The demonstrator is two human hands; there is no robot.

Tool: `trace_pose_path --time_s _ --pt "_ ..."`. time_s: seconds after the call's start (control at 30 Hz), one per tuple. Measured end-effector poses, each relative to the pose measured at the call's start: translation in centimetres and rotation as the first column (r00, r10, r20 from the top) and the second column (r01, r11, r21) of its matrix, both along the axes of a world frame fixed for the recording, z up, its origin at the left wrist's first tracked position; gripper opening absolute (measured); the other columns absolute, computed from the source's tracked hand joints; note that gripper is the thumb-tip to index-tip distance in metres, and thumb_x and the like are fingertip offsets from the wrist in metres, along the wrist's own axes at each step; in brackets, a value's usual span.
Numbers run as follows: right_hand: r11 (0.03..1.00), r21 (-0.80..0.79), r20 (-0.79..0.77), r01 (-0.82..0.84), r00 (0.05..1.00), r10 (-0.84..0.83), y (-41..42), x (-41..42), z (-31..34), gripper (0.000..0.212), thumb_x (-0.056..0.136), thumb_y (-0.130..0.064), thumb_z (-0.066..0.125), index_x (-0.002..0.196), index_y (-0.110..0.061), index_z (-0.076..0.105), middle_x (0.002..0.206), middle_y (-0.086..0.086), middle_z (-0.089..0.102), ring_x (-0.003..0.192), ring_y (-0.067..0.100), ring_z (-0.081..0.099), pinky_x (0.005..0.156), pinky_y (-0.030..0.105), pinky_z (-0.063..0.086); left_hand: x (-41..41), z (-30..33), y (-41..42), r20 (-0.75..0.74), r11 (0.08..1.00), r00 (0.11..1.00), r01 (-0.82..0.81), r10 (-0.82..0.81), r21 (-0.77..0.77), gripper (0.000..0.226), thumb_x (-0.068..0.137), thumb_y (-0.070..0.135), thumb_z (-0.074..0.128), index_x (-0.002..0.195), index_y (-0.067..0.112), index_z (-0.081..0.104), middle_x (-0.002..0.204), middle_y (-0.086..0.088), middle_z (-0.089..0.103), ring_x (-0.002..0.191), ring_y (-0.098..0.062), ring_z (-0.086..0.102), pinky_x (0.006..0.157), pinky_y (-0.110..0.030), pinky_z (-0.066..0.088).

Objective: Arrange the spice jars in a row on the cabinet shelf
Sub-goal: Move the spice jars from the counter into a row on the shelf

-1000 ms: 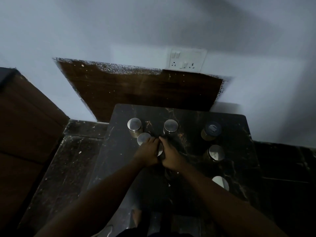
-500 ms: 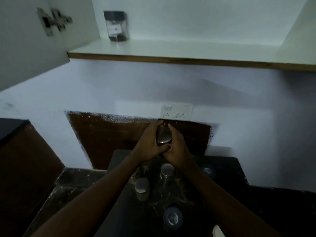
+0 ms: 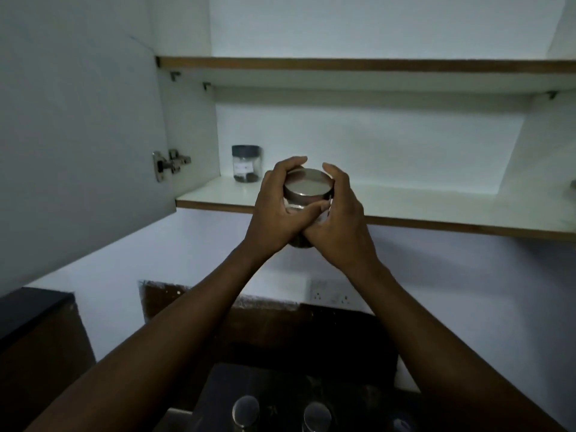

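Raised since the earlier frame, both hands now carry one jar (image 3: 307,194) from counter height up to the front edge of the lower shelf (image 3: 405,210), and the view has tilted up to show the open cabinet. Nearest, at the bottom edge, two metal-lidded jars (image 3: 245,408) (image 3: 316,413) stand on the dark counter (image 3: 280,385); a third lid to their right is too dim to tell. Above them, the left hand (image 3: 276,210) and right hand (image 3: 338,219) are both closed around the held jar, fingers wrapping its sides, its base below the shelf edge and not yet set down. This jar shows a flat, round metal lid and a clear body mostly hidden by the fingers; its contents cannot be told. Farther back, one dark-lidded jar (image 3: 246,163) with a white label stands on the shelf near its far left corner, beside the door hinge (image 3: 170,163). The upper shelf (image 3: 358,65) shows no jars. Judged from this, the task is early: one jar placed, a second arriving, at least two left on the counter.
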State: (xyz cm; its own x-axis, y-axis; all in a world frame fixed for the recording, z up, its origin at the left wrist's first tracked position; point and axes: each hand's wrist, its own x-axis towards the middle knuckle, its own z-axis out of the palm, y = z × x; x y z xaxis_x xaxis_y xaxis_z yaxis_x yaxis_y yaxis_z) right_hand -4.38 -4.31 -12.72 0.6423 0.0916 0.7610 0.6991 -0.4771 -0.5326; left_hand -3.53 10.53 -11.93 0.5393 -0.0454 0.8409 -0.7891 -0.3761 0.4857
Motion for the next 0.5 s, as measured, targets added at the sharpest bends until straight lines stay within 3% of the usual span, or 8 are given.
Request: trace_pose_path --time_s 0.13,0.3,0.37,0.5 --pt "0.999 0.034 -0.03 -0.031 0.999 0.032 2.5 4.8 4.4 0.084 0.071 -0.038 0.078 0.143 -0.03 0.034 0.129 -0.003 0.062 0.11 0.013 0.065 0.087 0.02 0.054 3.3 4.5 2.0 -0.08 0.998 0.994 -0.069 0.069 -0.001 0.076 0.081 0.04 0.084 0.145 0.023 0.048 0.135 0.003 0.06 0.128 -0.012 0.057 0.106 -0.027 0.049" --pt "0.998 0.063 -0.198 -0.031 0.979 0.043 5.4 11.6 4.8 0.076 0.076 -0.042 0.079 0.138 -0.024 0.039 0.112 -0.007 0.061 0.088 0.001 0.062 0.066 0.009 0.041 9.1 4.7 4.3 -0.307 0.985 0.939 -0.169 0.158 -0.01 0.078 0.083 0.052 0.081 0.144 0.019 0.047 0.13 0.003 0.06 0.12 -0.016 0.059 0.095 -0.025 0.045" --pt "0.997 0.073 -0.216 -0.029 0.975 0.045 6.5 13.8 4.3 0.074 0.077 -0.039 0.079 0.138 -0.021 0.042 0.114 -0.005 0.063 0.095 0.011 0.064 0.069 0.012 0.044 11.3 4.1 5.1 -0.358 0.978 0.916 -0.207 0.183 -0.031 0.07 0.083 0.055 0.079 0.137 0.021 0.051 0.121 0.006 0.063 0.115 -0.017 0.063 0.088 -0.025 0.047" --pt "0.996 0.086 -0.192 -0.007 0.981 0.023 8.3 17.5 4.0 0.071 0.077 -0.031 0.081 0.139 -0.019 0.047 0.128 0.004 0.053 0.117 0.023 0.059 0.095 0.031 0.052 14.4 3.5 6.3 -0.44 0.968 0.883 -0.229 0.165 -0.098 0.064 0.082 0.063 0.075 0.128 0.025 0.055 0.114 0.012 0.067 0.113 -0.017 0.067 0.081 -0.021 0.05"
